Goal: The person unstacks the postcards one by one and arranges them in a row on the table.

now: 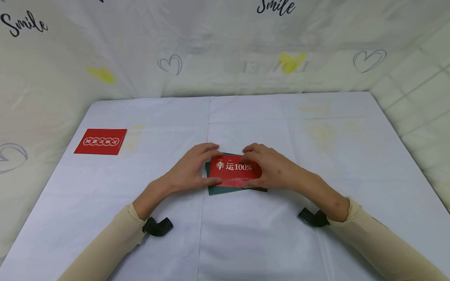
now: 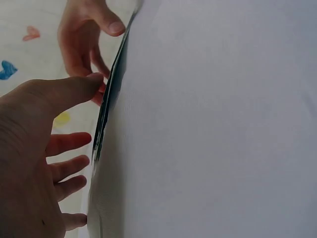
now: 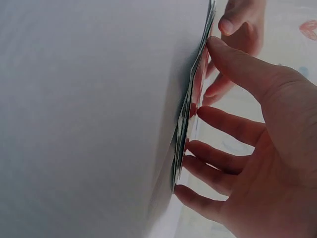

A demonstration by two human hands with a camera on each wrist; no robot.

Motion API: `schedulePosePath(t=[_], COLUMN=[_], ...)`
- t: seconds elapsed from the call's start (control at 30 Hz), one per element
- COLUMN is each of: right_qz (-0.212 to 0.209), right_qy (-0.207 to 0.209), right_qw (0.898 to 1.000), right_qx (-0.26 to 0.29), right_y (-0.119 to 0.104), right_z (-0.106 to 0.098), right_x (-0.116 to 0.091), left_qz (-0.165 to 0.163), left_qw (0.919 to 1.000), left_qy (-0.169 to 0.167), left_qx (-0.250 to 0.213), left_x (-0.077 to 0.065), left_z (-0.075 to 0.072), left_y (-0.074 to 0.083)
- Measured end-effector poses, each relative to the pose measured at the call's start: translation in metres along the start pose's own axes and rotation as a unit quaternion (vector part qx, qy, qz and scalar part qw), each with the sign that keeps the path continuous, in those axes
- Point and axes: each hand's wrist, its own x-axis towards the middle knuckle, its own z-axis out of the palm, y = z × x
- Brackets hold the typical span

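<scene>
gripping opposite ends of the red card (image 1: 230, 175) atop green cards (image 1: 219, 191) on the table (image 1: 246, 242) are left hand (image 1: 193, 166) and right hand (image 1: 275, 168); only the head view shows its lettering (image 1: 233, 166), the right wrist view its stack's layered edges (image 3: 185, 109).

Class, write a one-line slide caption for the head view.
Left hand and right hand hold a red card atop green cards; a second red card lies apart at left.
</scene>
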Motion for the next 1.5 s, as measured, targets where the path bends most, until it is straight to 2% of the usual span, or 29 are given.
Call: schedulePosePath(t=[0.2,0.43,0.6,1.07,1.23,1.5], right_qz=[0.004,-0.021,-0.027,-0.016,-0.014,-0.010], right_qy=[-0.001,0.000,0.006,0.011,0.013,0.022], right_qw=[1.000,0.999,0.998,0.999,1.000,0.999], right_qx=[-0.019,-0.047,-0.049,-0.034,-0.009,0.030], right_y=[-0.0043,-0.0082,-0.0082,-0.0053,-0.0040,-0.0031], right_z=[0.0000,0.0021,0.0021,-0.0010,-0.0017,-0.0031], right_x=[-0.0018,-0.0052,-0.0048,-0.0049,-0.0043,-0.0038], left_qz=[0.020,0.014,0.014,0.006,0.006,0.000], left_qw=[0.9998,0.9997,0.9998,0.9998,0.9999,0.9994], left_qy=[-0.003,-0.018,-0.015,-0.019,-0.010,0.010], left_qx=[-0.002,0.002,0.000,0.008,0.003,-0.032], left_x=[0.0004,-0.0011,-0.0017,-0.0008,0.0006,0.0014], left_z=[0.0005,0.0022,0.0029,0.0005,0.0015,-0.0031], left_y=[0.0017,0.0010,0.0016,0.0079,0.0075,0.0081])
